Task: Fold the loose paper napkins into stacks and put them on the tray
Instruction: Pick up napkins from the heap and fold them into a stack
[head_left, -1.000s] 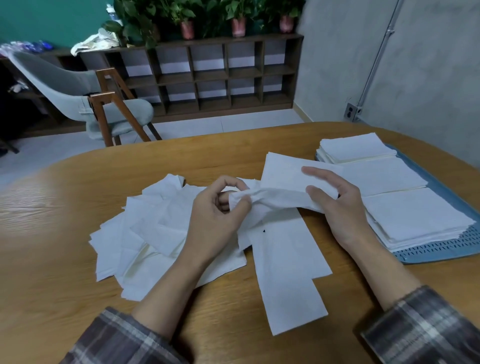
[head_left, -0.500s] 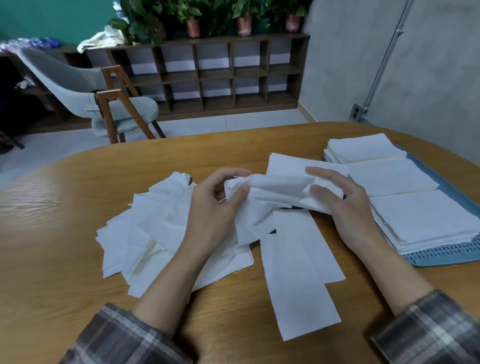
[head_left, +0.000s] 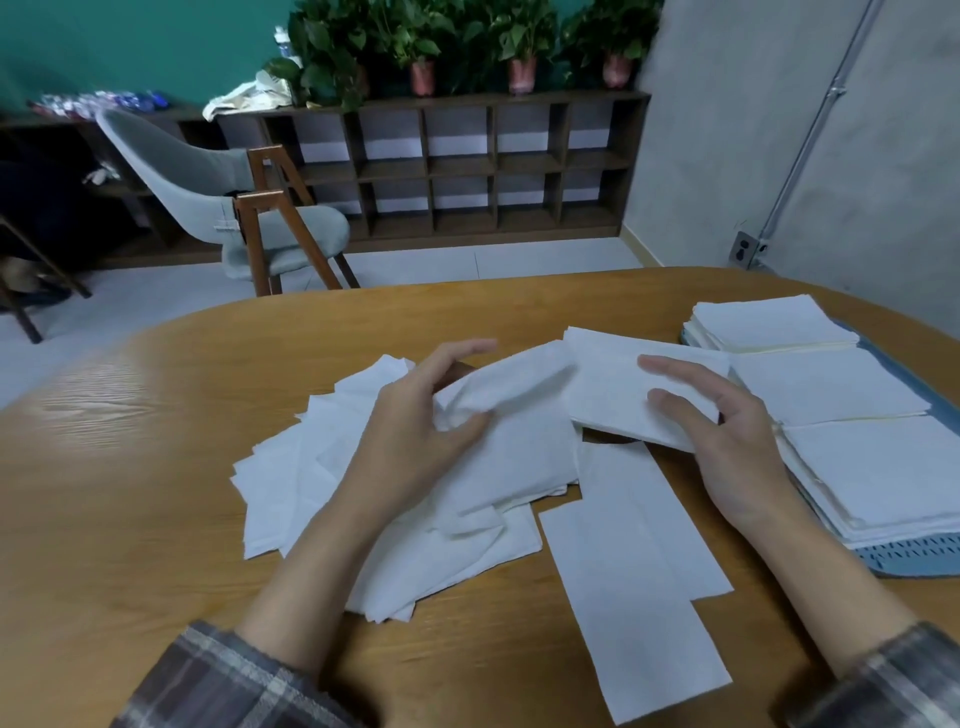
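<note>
Through the head camera, the person's left hand (head_left: 415, 441) pinched the crumpled end of a white paper napkin (head_left: 524, 379) between thumb and curled fingers, just above the oval wooden table (head_left: 130, 467). The right hand (head_left: 737, 447) gripped the napkin's flatter end, thumb and forefinger on top, the other fingers hidden beneath. Below lay a loose heap of white napkins (head_left: 306, 467), partly covered by the left forearm, and long white paper strips (head_left: 639, 597). Square folded napkin stacks (head_left: 857, 467) sat on the blue perforated plastic tray (head_left: 914, 558), which was cut off at the right edge.
</note>
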